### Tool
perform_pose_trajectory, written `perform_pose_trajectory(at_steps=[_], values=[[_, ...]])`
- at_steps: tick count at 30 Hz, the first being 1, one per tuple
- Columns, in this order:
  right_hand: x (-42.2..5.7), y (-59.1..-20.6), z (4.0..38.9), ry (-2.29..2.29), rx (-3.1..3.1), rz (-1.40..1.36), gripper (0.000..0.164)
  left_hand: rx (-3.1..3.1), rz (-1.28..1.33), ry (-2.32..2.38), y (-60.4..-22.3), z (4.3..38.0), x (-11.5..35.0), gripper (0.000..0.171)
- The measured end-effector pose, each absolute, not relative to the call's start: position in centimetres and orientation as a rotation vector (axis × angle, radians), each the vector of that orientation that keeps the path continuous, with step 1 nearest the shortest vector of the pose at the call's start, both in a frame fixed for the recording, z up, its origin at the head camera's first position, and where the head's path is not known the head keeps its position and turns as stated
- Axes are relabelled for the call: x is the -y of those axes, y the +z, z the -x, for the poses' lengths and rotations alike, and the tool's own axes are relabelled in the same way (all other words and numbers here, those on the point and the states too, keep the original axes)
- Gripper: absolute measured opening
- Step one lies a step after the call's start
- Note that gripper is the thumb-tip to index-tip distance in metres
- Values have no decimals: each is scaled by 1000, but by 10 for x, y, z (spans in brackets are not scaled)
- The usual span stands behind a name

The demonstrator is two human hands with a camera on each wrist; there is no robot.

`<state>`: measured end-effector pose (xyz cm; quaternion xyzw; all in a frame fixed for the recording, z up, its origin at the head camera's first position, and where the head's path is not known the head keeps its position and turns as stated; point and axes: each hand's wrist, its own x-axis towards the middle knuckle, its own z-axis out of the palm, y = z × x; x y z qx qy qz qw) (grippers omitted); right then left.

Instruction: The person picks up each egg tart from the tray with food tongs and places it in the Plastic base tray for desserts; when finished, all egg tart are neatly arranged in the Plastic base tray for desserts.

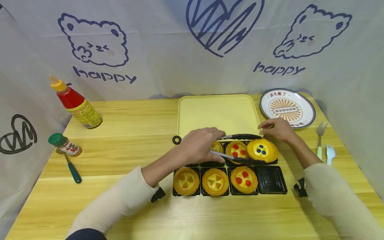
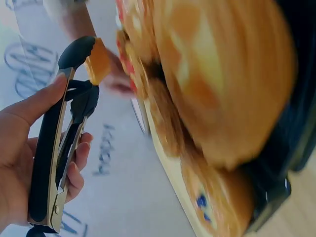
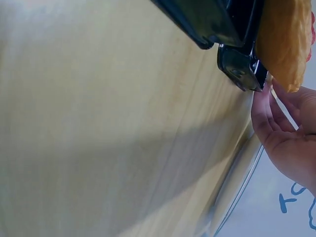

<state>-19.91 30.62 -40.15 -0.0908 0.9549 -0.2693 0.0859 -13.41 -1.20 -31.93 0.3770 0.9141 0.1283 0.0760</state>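
My left hand grips a pair of black-and-steel tongs. Between the tong heads is a yellow egg tart with blue berries, over the far right of a black compartment tray. In the left wrist view that tart appears edge-on. My right hand is at the tray's far right corner, thumb and fingers pinching its edge, as the right wrist view shows beside a tart. Along the near row sit tarts with triangle patterns and one with red spots; the near right compartment shows its ridged bottom.
Behind the black tray lies a pale yellow tray, with a round patterned plate to its right. A fork and a pale blue-white utensil lie at right. A sauce bottle, spice jar and green-handled utensil are at left.
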Motion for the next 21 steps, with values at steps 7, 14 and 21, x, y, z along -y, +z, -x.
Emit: perform_pose_trajectory(at_steps=[7,14,21], values=[[-306,-401,199,-822,-2840,245,27,-2619,-1275,193,-328,106,-10,71],[-305,-403,200,-819,-2838,231,27,-2615,-1300,117,-346,100,-31,68],[-305,-402,199,-819,-2846,233,27,-2621,-1254,115,-351,97,-36,73]])
